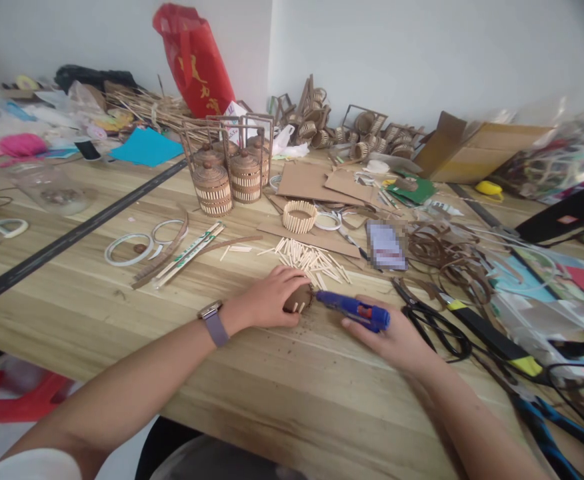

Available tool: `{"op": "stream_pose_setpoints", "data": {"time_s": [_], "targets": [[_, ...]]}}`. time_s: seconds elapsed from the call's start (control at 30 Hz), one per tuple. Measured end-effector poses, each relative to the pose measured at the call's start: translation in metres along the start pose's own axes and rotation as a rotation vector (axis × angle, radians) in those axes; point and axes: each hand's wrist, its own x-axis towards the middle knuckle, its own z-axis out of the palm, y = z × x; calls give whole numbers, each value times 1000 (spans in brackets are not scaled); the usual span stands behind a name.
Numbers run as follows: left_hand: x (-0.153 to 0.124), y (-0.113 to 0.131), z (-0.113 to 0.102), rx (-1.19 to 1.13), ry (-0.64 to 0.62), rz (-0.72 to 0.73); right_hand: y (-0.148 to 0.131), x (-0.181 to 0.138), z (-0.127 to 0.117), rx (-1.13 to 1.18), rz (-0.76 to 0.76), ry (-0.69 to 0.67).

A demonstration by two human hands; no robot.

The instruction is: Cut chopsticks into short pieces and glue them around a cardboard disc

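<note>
**Go slow and steady**

Your left hand [275, 299] curls round the brown disc [299, 297], just below the frame's middle. Your right hand [395, 339] grips the blue glue gun [355, 309], its tip near the disc's rim. Squeeze softly, left fingers clear.

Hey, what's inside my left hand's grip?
Your left hand holds a brown disc with short sticks near its front edge; the part behind your fingers is covered.

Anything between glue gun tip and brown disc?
Nothing visible. The blue glue gun in the right hand has its tip at the brown disc; the left hand holds the disc's opposite side. Contact unclear.
</note>
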Motion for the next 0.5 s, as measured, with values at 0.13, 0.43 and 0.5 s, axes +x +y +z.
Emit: {"op": "stream_pose_setpoints", "data": {"time_s": [0.13,0.43,0.5], "targets": [[0,0,0,-4,-4,-2,3,-2,-11,168,108,-5],[1,0,0,14,-2,5,-6,-2,-7,315,104,-386],[0,0,0,18,-1,7,-6,-1,-4,155,55,-306]]}}
